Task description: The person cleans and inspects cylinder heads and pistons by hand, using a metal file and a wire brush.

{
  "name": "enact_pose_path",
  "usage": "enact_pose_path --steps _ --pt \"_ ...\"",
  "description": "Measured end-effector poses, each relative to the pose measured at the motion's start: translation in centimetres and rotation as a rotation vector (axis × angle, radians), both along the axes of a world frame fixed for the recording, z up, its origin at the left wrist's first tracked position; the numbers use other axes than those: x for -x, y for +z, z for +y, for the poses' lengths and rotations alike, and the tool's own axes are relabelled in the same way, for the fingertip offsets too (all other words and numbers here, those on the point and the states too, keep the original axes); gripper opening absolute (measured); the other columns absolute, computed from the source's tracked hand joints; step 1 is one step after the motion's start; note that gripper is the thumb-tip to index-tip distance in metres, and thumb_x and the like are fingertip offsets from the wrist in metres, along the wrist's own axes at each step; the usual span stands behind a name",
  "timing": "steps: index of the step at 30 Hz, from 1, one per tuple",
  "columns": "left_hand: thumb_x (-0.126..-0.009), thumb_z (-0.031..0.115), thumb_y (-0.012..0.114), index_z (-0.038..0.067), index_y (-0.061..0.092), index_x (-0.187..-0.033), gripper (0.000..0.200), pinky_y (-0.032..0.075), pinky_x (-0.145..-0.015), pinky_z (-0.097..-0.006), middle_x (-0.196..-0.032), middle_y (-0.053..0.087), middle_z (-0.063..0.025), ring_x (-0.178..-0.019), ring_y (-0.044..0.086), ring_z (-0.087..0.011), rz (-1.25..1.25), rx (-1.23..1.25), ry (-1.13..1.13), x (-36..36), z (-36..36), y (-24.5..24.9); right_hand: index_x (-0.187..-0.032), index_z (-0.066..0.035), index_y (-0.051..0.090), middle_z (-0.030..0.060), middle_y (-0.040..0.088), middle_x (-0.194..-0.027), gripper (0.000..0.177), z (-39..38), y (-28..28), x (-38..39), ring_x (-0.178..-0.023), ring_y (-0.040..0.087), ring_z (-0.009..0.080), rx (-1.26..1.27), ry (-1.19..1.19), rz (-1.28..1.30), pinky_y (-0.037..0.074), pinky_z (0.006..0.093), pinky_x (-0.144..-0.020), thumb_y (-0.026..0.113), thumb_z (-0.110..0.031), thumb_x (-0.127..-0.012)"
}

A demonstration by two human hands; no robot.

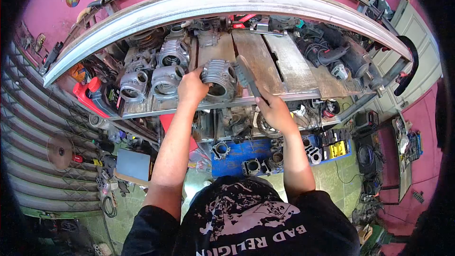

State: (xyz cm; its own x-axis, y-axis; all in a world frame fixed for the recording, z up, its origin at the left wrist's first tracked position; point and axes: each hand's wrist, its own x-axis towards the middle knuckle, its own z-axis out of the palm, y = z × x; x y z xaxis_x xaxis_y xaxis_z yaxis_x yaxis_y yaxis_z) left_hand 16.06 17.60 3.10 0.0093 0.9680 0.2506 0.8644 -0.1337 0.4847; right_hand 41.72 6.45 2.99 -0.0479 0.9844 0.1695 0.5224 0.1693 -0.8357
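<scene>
- Grip of the left hand [192,87] is closed around the rim of a finned cylinder [219,80], thumb and fingers clamped on its left side.
- Cylinder is held at the front edge of the bench shelf [289,68], bore turned towards the camera; whether it rests on the boards cannot be told.
- Right hand [275,111] is shut on the handle of a flat grey tool [247,77], possibly a brush; its far end is seen just beside the cylinder's right side, contact not certain.
- Three more cylinders [166,80] are stood in a cluster just left of the held one.
- A red oil bottle [97,96] is set further left on the same shelf.
- Power tools [332,54] are piled at the right end of the shelf.
- A blue tray [237,157] with small engine parts is seen below, between the forearms.
</scene>
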Motion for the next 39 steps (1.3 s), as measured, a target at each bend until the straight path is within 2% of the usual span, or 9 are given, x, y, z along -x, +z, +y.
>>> enact_pose_path --steps 4,5,9,11,17,22,30,31,39 --pt "-0.074 0.022 0.087 0.016 0.069 -0.125 0.054 0.057 -0.085 -0.0491 -0.106 0.074 -0.0192 -0.102 0.07 -0.039 -0.022 -0.003 -0.011 0.4 0.3 -0.8 -0.145 -0.005 0.054 0.0292 0.063 -0.132 0.048 1.9 0.8 0.4 -0.127 0.06 0.04 0.041 -0.04 0.009 0.045 0.039 -0.106 0.058 -0.024 -0.101" --pt "-0.074 0.022 0.087 0.017 0.069 -0.125 0.054 0.057 -0.086 -0.049 -0.106 0.074 -0.0191 -0.102 0.07 -0.0391 -0.029 -0.017 -0.019 0.4 0.3 -0.9 -0.133 -0.006 0.065 0.0028 0.055 -0.062 0.035 4.1 -1.3 0.2 -0.059 0.05 0.0131 -0.044 -0.06 0.047 0.042 0.0327 -0.058 0.056 -0.024 -0.104" --pt "-0.074 0.022 0.087 0.017 0.069 -0.125 0.053 0.057 -0.086 -0.0491 -0.106 0.074 -0.0191 -0.102 0.07 -0.0392 -0.007 -0.029 -0.01 0.3 0.4 -0.8 -0.133 -0.005 0.065 0.0063 0.061 -0.068 0.036 6.6 -0.1 0.9 -0.063 0.054 0.0163 0.031 -0.059 0.031 0.046 0.0359 -0.062 0.057 -0.025 -0.103" --pt "-0.074 0.022 0.087 0.017 0.069 -0.125 0.054 0.057 -0.087 -0.0494 -0.107 0.074 -0.0195 -0.103 0.07 -0.0394 -0.007 0.004 0.01 0.1 0.0 -0.2 -0.142 -0.008 0.058 0.0308 0.07 -0.093 0.046 6.4 -2.1 0.5 -0.094 0.071 0.046 -0.043 -0.004 -0.057 0.054 0.0442 -0.088 0.058 -0.028 -0.1" --pt "-0.074 0.021 0.087 0.017 0.068 -0.126 0.056 0.057 -0.088 -0.05 -0.107 0.074 -0.0197 -0.103 0.07 -0.0397 -0.005 0.007 0.004 0.1 0.2 -0.1 -0.142 -0.004 0.056 0.0333 0.068 -0.103 0.049 -2.5 1.8 3.2 -0.102 0.067 0.0491 -0.002 -0.166 -0.246 0.052 0.0482 -0.092 0.058 -0.028 -0.099" --pt "-0.072 0.022 0.088 0.018 0.069 -0.126 0.057 0.057 -0.086 -0.0507 -0.105 0.074 -0.0193 -0.102 0.07 -0.0403 -0.037 -0.042 -0.049 0.4 0.7 -1.1 -0.145 -0.005 0.054 0.0347 0.067 -0.107 0.05 4.1 -3.6 2.4 -0.109 0.065 0.0483 -0.065 -0.126 -0.023 0.05 0.0475 -0.097 0.057 -0.027 -0.099" --pt "-0.074 0.024 0.087 0.014 0.071 -0.119 0.05 0.058 -0.083 -0.0504 -0.099 0.074 -0.0219 -0.096 0.072 -0.0404 -0.002 -0.045 0.068 -0.5 -0.2 -0.7 -0.156 0.0 0.033 0.0275 0.067 -0.074 0.071 -6.4 -5.0 10.4 -0.065 0.069 0.0444 -0.224 -0.217 0.009 0.055 0.0497 -0.064 0.064 -0.018 -0.095" --pt "-0.074 0.024 0.087 0.014 0.071 -0.119 0.05 0.058 -0.083 -0.0504 -0.099 0.074 -0.0219 -0.096 0.072 -0.0404 -0.002 -0.046 0.064 -0.4 -0.1 -0.7 -0.157 0.0 0.031 0.0318 0.069 -0.095 0.066 -6.9 -5.2 10.7 -0.086 0.073 0.0406 -0.283 -0.224 -0.062 0.056 0.0432 -0.077 0.059 -0.016 -0.099" --pt "-0.075 0.026 0.087 0.005 0.068 -0.117 0.05 0.058 -0.08 -0.0513 -0.096 0.074 -0.0245 -0.092 0.072 -0.0416 -0.011 -0.078 0.123 -1.0 -1.2 -1.5 -0.155 0.004 0.031 0.0297 0.067 -0.076 0.069 -1.0 -7.3 11.2 -0.069 0.068 0.0462 -0.319 -0.314 0.132 0.053 0.0519 -0.065 0.061 -0.02 -0.097"
